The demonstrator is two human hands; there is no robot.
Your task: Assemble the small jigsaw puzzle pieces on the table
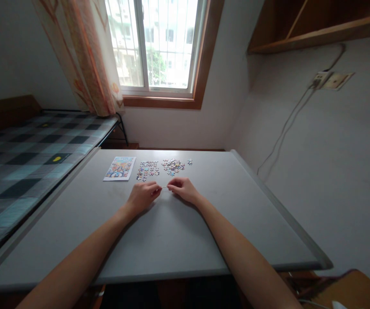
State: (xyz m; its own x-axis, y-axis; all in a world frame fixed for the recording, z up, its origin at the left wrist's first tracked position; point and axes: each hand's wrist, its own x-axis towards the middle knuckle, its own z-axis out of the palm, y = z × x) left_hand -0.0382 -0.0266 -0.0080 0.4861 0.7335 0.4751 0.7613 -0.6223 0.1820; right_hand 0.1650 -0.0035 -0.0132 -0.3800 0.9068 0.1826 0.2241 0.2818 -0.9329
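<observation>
Both hands meet over the middle of the table with a small, thin, pale jigsaw puzzle piece [164,187] between their fingertips. My left hand [143,195] pinches its left end, and my right hand [184,189] pinches the right end. The piece is seen nearly edge-on, so its picture is hidden. Just beyond my left hand, loose puzzle pieces [148,168] lie spread out in rough rows. A denser heap of puzzle pieces [172,165] lies beyond my right hand, with a few more pieces [190,162] to its right. The colourful picture sheet [119,168] lies flat at the left.
The grey table [162,244] has raised edge strips along its sides. A bed with a checked cover [52,137] stands to the left. Ahead are a window [159,47] and a curtain [84,56]. Cables [281,133] hang down the right wall. A wooden seat [352,292] is at lower right.
</observation>
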